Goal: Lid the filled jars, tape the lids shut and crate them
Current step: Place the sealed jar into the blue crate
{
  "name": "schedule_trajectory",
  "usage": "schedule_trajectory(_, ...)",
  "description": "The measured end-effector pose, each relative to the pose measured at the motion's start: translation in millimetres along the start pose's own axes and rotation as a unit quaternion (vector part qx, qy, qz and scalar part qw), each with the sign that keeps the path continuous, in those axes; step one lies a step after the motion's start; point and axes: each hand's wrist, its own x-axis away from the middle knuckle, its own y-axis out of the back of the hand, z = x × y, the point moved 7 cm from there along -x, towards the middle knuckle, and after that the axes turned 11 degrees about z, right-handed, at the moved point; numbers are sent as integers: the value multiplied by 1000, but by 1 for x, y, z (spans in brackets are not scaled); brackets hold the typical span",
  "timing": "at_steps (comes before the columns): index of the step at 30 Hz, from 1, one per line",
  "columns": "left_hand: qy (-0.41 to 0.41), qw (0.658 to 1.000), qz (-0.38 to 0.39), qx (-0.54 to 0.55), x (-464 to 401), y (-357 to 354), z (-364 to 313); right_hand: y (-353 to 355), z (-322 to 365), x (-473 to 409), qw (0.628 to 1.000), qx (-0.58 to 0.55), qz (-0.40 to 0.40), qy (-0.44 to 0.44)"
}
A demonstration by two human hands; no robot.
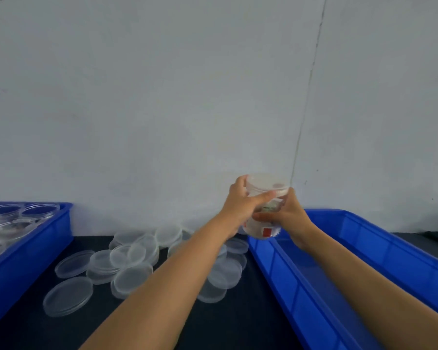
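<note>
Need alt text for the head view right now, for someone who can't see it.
Both hands, the left hand and the right hand, hold a clear lidded jar up in front of a pale wall. Below lie loose clear lids on a dark table, between two blue crates.

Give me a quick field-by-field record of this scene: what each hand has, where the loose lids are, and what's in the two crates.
left hand: grips lid on jar
right hand: holds jar, raised above the table
loose lids: piled on dark table, between the crates
left crate: holds open clear jars
right crate: no jars visible inside
tape: none in view
</note>
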Motion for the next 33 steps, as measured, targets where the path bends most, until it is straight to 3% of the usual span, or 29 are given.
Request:
schedule_trajectory(3, 6, 999, 39, -27, -36, -17, 18, 40, -28, -16, 996, 12, -85, -10)
schedule_trajectory(7, 46, 994, 85, -46, -71, -38, 62, 70, -74, -32, 991, 29, -116, -51)
schedule_trajectory(12, 93, 981, 79, -148, -92, -41, 115, 78, -125, -45, 982, 73, -98, -146)
schedule_trajectory(18, 107, 965, 29, -239, -106, -36, 143, 66, -163, -67, 969, 45, -63, -236)
schedule_trajectory(24, 147, 959, 92, -223, -104, -41, 168, 61, -194, -74, 959, 54, -51, -273)
schedule_trajectory(33, 132, 959, 96, -233, -115, -30, 175, 47, -211, -90, 964, 32, -54, -257)
